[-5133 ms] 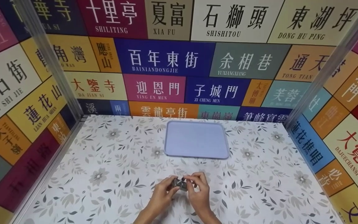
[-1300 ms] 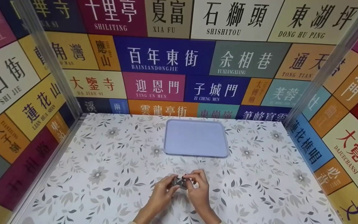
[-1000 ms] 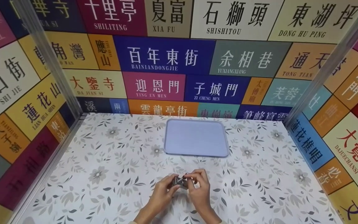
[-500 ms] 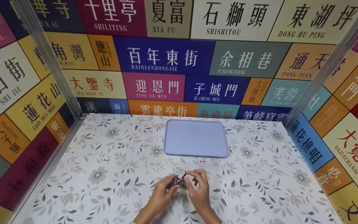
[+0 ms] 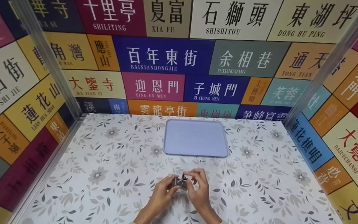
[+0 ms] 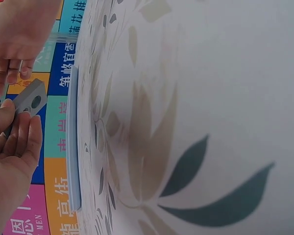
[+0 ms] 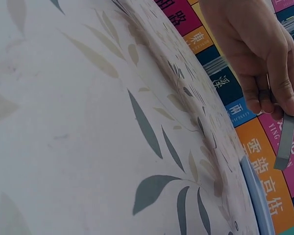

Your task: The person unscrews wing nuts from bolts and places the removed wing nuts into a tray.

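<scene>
My left hand [image 5: 164,189] grips a small grey metal block [image 6: 31,98] just above the table. A round dark hole shows in one face of the block in the left wrist view. Across its top in the head view lie thin metal bars, with a small dark pin [image 5: 183,176] standing up at the right side. My right hand [image 5: 198,188] pinches at this pin with thumb and forefinger, its other fingers bent. The right wrist view shows the left hand [image 7: 259,58] with the block [image 7: 285,142] edge-on below its thumb. The exact kind of device is too small to tell.
A pale lilac tray [image 5: 196,138] lies on the table beyond the hands. White cloth [image 5: 120,161] with grey leaves covers the table. Walls with coloured name panels [image 5: 163,57] stand behind and at both sides, with clear strips at the corners.
Both hands stay in nearly the same place. The right thumb and forefinger shift around the dark pin, which changes its slant and now stands more upright. The tray has not moved.
</scene>
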{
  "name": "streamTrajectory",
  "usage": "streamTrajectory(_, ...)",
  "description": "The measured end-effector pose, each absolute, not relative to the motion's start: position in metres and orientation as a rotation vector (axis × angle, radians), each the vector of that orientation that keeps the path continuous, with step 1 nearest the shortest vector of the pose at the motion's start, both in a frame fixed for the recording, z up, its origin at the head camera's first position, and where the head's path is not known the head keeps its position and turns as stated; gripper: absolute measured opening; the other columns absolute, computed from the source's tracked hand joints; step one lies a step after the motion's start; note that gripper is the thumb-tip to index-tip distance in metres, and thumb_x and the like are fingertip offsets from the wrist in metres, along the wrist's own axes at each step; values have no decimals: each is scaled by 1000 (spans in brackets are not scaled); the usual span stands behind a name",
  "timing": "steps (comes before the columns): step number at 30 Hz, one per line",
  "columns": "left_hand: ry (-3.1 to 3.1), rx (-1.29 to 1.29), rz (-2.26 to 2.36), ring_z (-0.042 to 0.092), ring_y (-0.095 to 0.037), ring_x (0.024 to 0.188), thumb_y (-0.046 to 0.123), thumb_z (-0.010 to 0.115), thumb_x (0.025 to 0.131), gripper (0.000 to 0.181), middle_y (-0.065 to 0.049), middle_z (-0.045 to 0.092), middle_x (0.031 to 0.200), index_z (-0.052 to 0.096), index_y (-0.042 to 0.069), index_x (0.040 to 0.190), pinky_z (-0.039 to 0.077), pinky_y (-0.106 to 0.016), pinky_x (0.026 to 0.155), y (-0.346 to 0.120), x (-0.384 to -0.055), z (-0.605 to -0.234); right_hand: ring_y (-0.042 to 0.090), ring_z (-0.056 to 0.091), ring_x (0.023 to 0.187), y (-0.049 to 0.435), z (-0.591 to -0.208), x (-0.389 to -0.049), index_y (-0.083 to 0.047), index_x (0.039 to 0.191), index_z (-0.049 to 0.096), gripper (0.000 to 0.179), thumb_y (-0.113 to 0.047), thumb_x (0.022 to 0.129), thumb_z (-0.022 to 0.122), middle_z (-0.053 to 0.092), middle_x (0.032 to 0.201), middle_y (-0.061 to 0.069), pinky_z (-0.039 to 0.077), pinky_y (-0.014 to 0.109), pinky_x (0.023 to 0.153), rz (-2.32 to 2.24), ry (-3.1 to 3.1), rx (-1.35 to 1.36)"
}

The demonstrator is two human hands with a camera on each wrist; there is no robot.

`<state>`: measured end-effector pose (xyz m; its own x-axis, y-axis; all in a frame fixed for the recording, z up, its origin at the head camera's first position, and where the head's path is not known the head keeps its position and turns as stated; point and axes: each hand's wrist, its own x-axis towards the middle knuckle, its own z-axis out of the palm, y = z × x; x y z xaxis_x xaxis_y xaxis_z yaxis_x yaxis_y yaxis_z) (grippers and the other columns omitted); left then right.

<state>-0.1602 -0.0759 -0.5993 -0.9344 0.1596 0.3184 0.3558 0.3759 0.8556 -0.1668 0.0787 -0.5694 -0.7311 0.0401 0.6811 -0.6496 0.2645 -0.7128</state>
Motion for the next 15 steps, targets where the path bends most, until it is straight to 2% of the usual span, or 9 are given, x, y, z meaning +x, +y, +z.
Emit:
streamTrajectory(5,-2421,-479,-1605,65,-6,83,14,69,92,36,-12,70,102,64,-5,123,59,-22,74,-76,-160,-600,28,52,77,78,-569,-168,4,92,71,34,29,71,61,57,92,19,44,34,57,1513,-1936,557)
streamTrajectory(10,-2410,-493,-1579,64,-5,82,14,69,93,34,-12,70,101,65,-4,122,59,-22,73,-76,-160,-602,28,52,77,77,-576,-173,2,87,71,33,31,72,61,57,91,18,44,27,58,1509,-1914,562)
streamTrajectory(15,-2428,-488,-1559,61,-2,80,14,69,93,34,-10,70,99,65,-5,121,57,-21,70,-77,-160,-602,19,54,81,79,-597,-182,-7,84,72,36,27,75,64,57,94,12,43,21,61,1525,-1927,532)
